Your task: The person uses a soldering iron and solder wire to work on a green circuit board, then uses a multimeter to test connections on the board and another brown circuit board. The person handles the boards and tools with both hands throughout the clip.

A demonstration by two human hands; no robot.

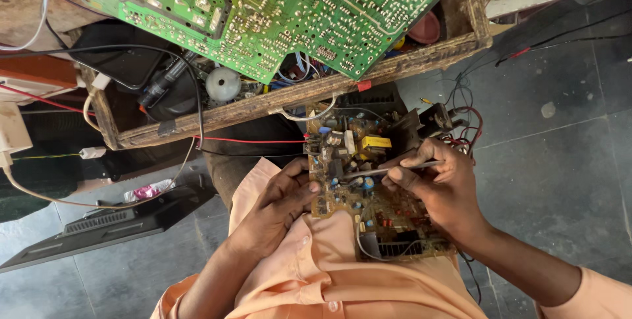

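A brown circuit board (368, 181) crowded with capacitors, a yellow block and a black heat sink rests on my lap. My left hand (280, 204) grips its left edge, thumb on the board's top. My right hand (438, 184) holds a thin grey metal tool (388, 169) like a pen, its tip pointing left onto the middle of the board. Red and black wires (464, 131) trail from the board's far right corner.
A rough wooden crate (309, 92) ahead holds large green circuit boards (276, 9), a black part and loose wires. A black flat panel (112, 223) lies on the grey tiled floor (559, 161) at left. White adapters and cables sit at far left.
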